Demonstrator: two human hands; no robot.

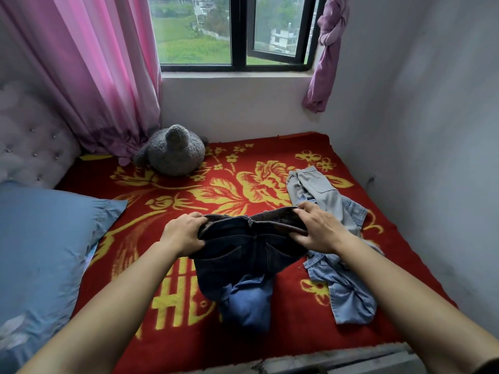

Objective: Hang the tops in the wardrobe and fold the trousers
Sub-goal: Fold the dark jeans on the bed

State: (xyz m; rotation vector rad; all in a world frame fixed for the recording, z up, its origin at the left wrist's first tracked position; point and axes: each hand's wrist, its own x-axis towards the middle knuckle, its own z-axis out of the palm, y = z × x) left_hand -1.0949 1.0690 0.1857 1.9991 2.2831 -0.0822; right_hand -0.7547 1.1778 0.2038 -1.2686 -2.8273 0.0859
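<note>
Pinched at its two ends, the waistband of the dark jeans (244, 255) is held by the left hand (182, 233) and right hand (318, 229), level and crosswise above the red blanket (270, 155). Legs hang toward the person, crumpled on the bed, equally near both hands.

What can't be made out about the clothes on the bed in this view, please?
Head view:
- Wardrobe: outside the frame.
- Legs of the dark jeans: bunched under the seat.
- Blue cloth below them: same pair or another garment, unclear.
- Light denim garment: partly behind the right hand and forearm, tangled with the grey trousers.
</note>
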